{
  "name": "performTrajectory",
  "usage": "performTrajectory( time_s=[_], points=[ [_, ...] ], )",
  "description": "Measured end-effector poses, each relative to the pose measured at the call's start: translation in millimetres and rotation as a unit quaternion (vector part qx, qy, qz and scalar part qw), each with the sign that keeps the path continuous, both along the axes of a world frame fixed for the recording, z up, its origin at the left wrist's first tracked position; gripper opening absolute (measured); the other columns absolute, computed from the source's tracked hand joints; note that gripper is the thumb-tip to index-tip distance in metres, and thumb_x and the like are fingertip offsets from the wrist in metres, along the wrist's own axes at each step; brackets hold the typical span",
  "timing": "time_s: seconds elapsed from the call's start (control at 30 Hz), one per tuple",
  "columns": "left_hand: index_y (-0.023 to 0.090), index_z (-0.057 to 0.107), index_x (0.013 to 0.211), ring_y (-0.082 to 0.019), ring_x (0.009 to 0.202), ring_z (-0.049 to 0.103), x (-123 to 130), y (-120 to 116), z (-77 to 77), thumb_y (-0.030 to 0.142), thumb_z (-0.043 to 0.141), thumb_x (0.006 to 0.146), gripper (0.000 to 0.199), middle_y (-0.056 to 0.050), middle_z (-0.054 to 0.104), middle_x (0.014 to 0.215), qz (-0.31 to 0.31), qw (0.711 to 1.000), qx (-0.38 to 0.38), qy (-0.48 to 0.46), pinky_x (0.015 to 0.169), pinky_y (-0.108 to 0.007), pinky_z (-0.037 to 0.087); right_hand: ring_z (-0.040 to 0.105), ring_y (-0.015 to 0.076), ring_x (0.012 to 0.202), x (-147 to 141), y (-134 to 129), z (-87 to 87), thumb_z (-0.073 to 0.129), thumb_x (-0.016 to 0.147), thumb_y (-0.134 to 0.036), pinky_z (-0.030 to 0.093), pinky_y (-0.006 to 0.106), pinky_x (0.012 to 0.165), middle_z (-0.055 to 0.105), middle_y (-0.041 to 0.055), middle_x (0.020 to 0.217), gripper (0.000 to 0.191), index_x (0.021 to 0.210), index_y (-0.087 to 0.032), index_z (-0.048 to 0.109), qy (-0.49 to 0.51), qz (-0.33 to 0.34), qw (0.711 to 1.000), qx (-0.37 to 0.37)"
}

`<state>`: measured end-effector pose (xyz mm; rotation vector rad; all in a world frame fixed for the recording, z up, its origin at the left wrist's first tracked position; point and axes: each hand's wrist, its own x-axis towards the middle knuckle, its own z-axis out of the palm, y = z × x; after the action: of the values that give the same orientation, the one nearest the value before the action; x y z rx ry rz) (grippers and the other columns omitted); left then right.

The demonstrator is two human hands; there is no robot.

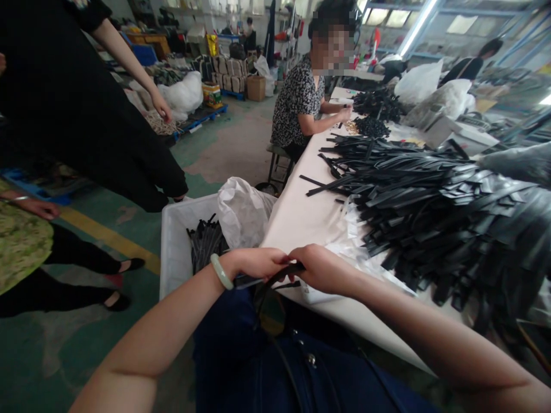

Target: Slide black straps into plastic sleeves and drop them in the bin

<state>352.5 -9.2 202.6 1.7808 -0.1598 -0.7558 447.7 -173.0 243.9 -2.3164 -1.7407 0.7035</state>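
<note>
While left hand (263,263) and right hand (322,269) meet at the near edge of the tabletop (286,221), both grips are closed on a dark strap (272,279), which curves down below them. Black strips (430,201) heaped on the tabletop; tub (173,241) with dark strips and white bag (243,212) left of it; seated person (297,103) along its left side, farther up.

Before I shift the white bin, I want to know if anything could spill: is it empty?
No, dark strips lie inside the white bin.
</note>
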Motion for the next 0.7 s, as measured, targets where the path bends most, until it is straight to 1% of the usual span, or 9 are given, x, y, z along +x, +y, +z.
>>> performTrajectory(
  time_s=[0.1,0.17,0.27,0.3,0.37,0.43,0.53,0.63,0.7],
  points=[
    [0.016,0.059,0.097,-0.013,0.06,0.051,-15,18,-0.7,0.04,0.046,0.091,0.027,0.001,0.055,0.071,0.021,1.0,0.004,-0.014,0.058,-0.024,0.044,0.068,0.0181,0.073,10,-1,2.3,0.053,0.082,-0.012,0.038,0.024,0.061,0.075,0.0047,0.079,0.024,0.086,-0.02,0.076,0.029,-0.001,0.999,0.038],
    [0.016,0.06,0.089,-0.013,0.058,0.048,-27,29,-0.2,0.04,0.044,0.092,0.029,0.001,0.052,0.066,0.049,0.998,0.034,-0.032,0.057,-0.025,0.042,0.068,0.0178,0.072,13,2,5.0,0.054,0.082,-0.014,0.038,0.023,0.061,0.075,0.0042,0.08,0.025,0.092,-0.02,0.076,0.024,0.009,0.999,0.044],
    [0.016,0.058,0.078,-0.015,0.063,0.046,-43,33,-0.3,0.032,0.043,0.093,0.027,0.0,0.053,0.068,0.106,0.987,0.087,-0.084,0.063,-0.026,0.041,0.07,0.0232,0.088,3,16,3.8,0.063,0.082,-0.026,0.043,0.025,0.069,0.076,0.0066,0.099,0.036,0.118,-0.023,0.068,-0.004,0.052,0.998,0.04],
    [0.017,0.059,0.079,-0.016,0.068,0.049,-47,31,-0.8,0.029,0.043,0.092,0.024,-0.002,0.056,0.073,0.121,0.983,0.098,-0.099,0.067,-0.027,0.041,0.07,0.0256,0.094,-4,24,1.2,0.063,0.083,-0.031,0.043,0.027,0.071,0.075,0.008,0.103,0.037,0.12,-0.023,0.066,-0.023,0.069,0.997,0.028],
    [0.017,0.06,0.085,-0.018,0.077,0.053,-58,27,-2.2,0.024,0.043,0.091,0.02,-0.004,0.062,0.084,0.14,0.977,0.113,-0.117,0.074,-0.028,0.042,0.07,0.0288,0.094,-21,39,-6.1,0.059,0.088,-0.034,0.044,0.029,0.07,0.075,0.0107,0.101,0.028,0.11,-0.02,0.07,-0.063,0.094,0.994,-0.005],
    [0.017,0.061,0.087,-0.019,0.08,0.056,-74,25,-3.9,0.024,0.041,0.092,0.022,-0.006,0.065,0.088,0.155,0.972,0.128,-0.121,0.076,-0.029,0.042,0.072,0.0292,0.086,-34,52,-12.9,0.054,0.09,-0.031,0.043,0.029,0.065,0.076,0.0117,0.091,0.022,0.093,-0.018,0.072,-0.089,0.113,0.989,-0.032],
    [0.016,0.06,0.081,-0.019,0.074,0.055,-107,34,-5.1,0.03,0.039,0.093,0.027,-0.004,0.062,0.081,0.19,0.965,0.151,-0.101,0.071,-0.029,0.042,0.072,0.0282,0.083,-42,65,-14.3,0.057,0.088,-0.032,0.042,0.028,0.062,0.076,0.0099,0.088,0.018,0.089,-0.019,0.07,-0.107,0.17,0.979,-0.028],
    [0.017,0.057,0.077,-0.016,0.067,0.051,-145,51,-5.5,0.038,0.04,0.094,0.031,0.0,0.055,0.07,0.238,0.964,0.112,-0.045,0.062,-0.025,0.04,0.071,0.027,0.08,-48,78,-7.7,0.058,0.088,-0.036,0.042,0.028,0.062,0.075,0.0086,0.085,0.019,0.086,-0.02,0.069,-0.113,0.221,0.969,-0.012],
    [0.018,0.056,0.078,-0.015,0.067,0.051,-174,64,-10.7,0.045,0.042,0.093,0.034,0.001,0.054,0.07,0.277,0.958,0.071,-0.015,0.062,-0.024,0.04,0.07,0.0267,0.078,-54,93,-7.8,0.058,0.089,-0.04,0.043,0.029,0.064,0.074,0.0093,0.083,0.023,0.082,-0.02,0.068,-0.085,0.232,0.969,0.0]
  ],
)
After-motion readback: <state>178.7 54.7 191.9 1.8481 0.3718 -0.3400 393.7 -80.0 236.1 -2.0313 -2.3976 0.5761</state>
